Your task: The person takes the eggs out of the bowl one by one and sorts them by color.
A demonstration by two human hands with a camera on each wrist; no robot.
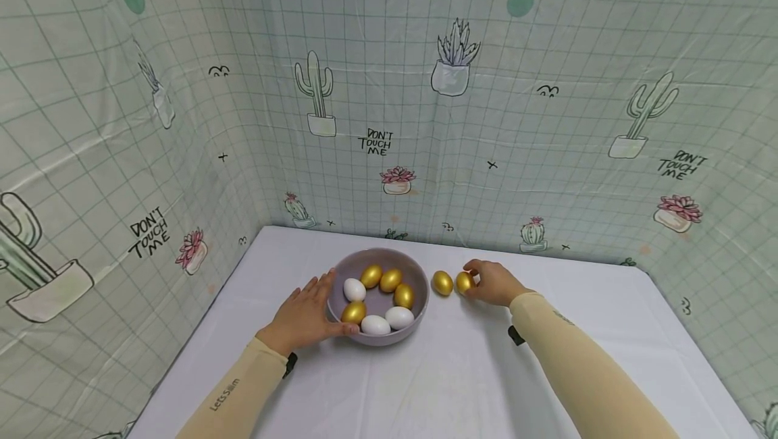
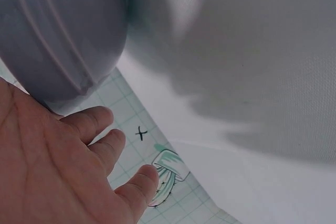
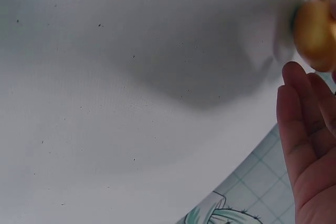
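Observation:
A mauve bowl stands on the white table, with several golden eggs and three white eggs inside, spread around its wall. Against the bowl's left side rests my left hand, fingers straight and thumb along the near rim. In the left wrist view the bowl's outer wall shows beside the palm. My right hand pinches a golden egg between thumb and fingertips, right of the bowl. Another golden egg lies on the table between that one and the bowl.
The white tabletop ends at a back edge close behind the bowl. Hanging cloth printed with a grid and potted cacti surrounds the table at the back and sides.

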